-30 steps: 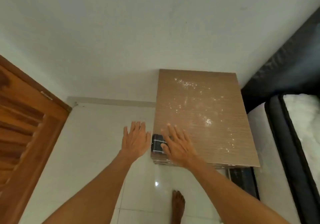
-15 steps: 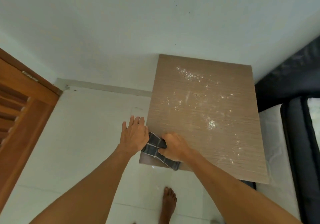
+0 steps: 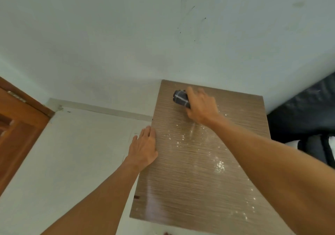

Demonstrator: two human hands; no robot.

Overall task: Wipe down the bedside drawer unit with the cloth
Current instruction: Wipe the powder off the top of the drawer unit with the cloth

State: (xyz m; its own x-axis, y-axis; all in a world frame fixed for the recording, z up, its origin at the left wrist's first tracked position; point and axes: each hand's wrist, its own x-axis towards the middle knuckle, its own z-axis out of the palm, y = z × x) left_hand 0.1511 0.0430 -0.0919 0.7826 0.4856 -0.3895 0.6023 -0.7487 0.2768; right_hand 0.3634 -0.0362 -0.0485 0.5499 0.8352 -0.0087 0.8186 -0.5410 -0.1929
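Seen from above, a right hand [image 3: 201, 106] grips a bunched dark checked cloth [image 3: 181, 98], pressing it near the far left corner of a wood-grain drawer unit [image 3: 190, 189] speckled with white dust. The left hand [image 3: 144, 147] lies flat, fingers spread, on the unit's left edge.

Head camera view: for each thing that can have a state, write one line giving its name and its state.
Drawer unit top: still speckled with white powder, not clean.
Cloth: bunched, pressed on the top's far left corner.
Right hand: gripping the cloth.
Left hand: flat, fingers extended, at the top's left edge.
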